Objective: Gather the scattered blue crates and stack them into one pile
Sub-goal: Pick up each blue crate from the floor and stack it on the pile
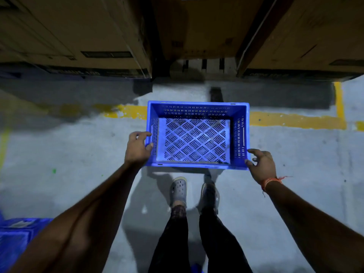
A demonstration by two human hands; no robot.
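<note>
A blue perforated crate (198, 110) hangs above the grey floor in front of me, open side up and empty. My left hand (136, 147) grips its left rim, thumb inside the wall. My right hand (263, 166) holds the near right corner, thumb on the rim and fingers spread along the outer wall. More blue plastic (17, 237), blurred, shows at the bottom left behind my left forearm; I cannot tell how many crates it is.
Large cardboard boxes (78, 36) stand in a row just ahead, with dark gaps between them. Yellow floor lines (295, 120) run across under the crate and up the right side. My feet in grey clogs (178, 191) are below the crate.
</note>
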